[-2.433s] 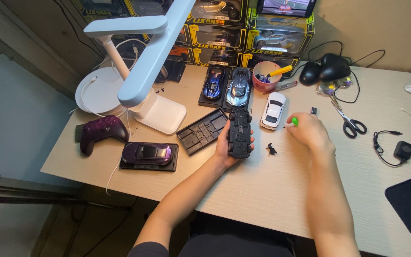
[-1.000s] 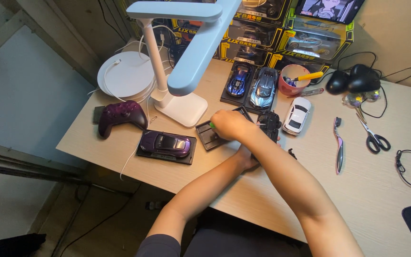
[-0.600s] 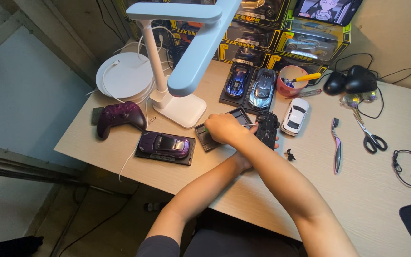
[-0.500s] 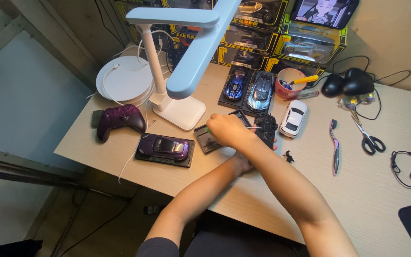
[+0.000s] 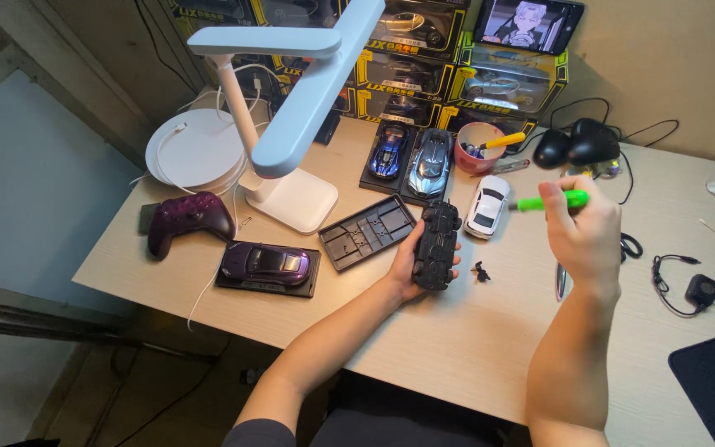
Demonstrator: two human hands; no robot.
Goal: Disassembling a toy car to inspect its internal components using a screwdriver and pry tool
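My left hand (image 5: 407, 266) holds a black toy car (image 5: 437, 245) turned underside up, near the middle of the wooden desk (image 5: 473, 348). My right hand (image 5: 585, 236) is raised to the right of it and grips a small screwdriver with a green handle (image 5: 552, 200). A tiny black part (image 5: 481, 271) lies on the desk just right of the car. An empty black display base (image 5: 367, 232) sits to the left of the car, and a white toy car (image 5: 487, 206) stands just behind it.
A white desk lamp (image 5: 287, 124) rises at the back left, by a round white disc (image 5: 196, 147). A purple game controller (image 5: 188, 218) and a purple car on a base (image 5: 268, 266) sit at left. Two model cars (image 5: 414, 156), a pink cup (image 5: 477, 146), boxed cars, scissors and cables lie behind and right.
My right hand has lifted off the upturned car and swung right, now holding the green-handled screwdriver up. The left hand keeps the car. The camera has shifted.
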